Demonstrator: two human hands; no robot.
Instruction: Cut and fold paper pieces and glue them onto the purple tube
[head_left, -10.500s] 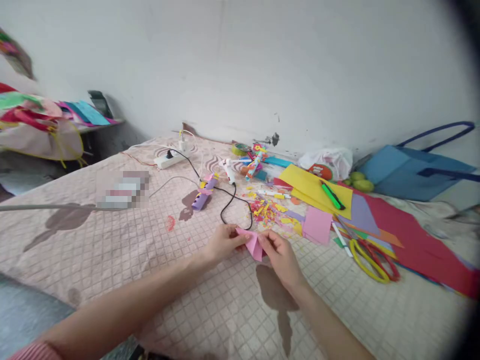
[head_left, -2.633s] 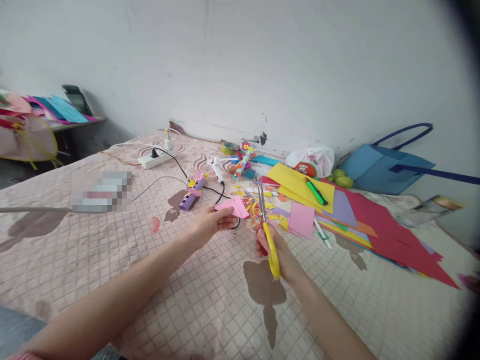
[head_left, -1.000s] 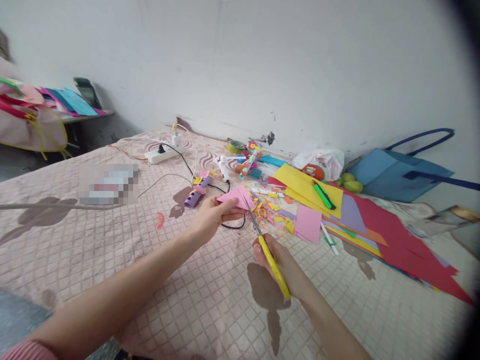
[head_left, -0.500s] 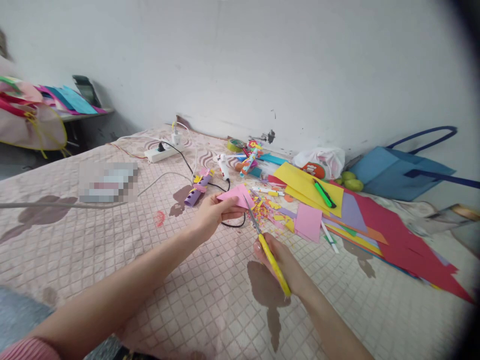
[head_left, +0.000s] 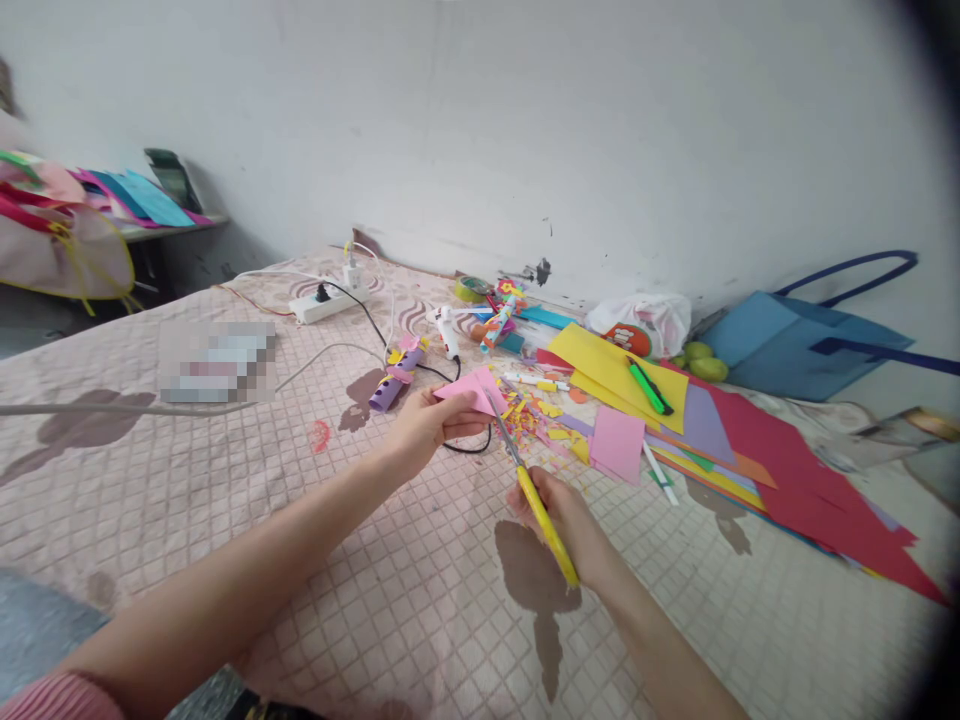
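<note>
Between thumb and fingers, my left hand (head_left: 431, 425) pinches a folded pink piece of paper (head_left: 476, 390), raised above the quilted cover. My right hand (head_left: 562, 510) is wrapped round the yellow handles of a pair of scissors (head_left: 544, 515). The scissors' blades meet the right edge of the pink paper. Just behind the blades lie small yellow and pink paper scraps (head_left: 529, 415). A purple paper tube (head_left: 390, 385) with paper flowers rests beyond my left hand, and a white glue gun (head_left: 446, 335) stands farther back.
To the right lie pink paper squares (head_left: 616, 443), yellow sheets (head_left: 600, 370) with a green cutter (head_left: 649, 387), and red paper (head_left: 780, 460). A blue bag (head_left: 802, 340) leans by the wall. Cables run from a power strip (head_left: 328, 303) across the left side.
The scissors have shifted very slightly at the pink paper, and the right-hand fingers have moved a little. My left hand holds the paper in nearly the same place.
</note>
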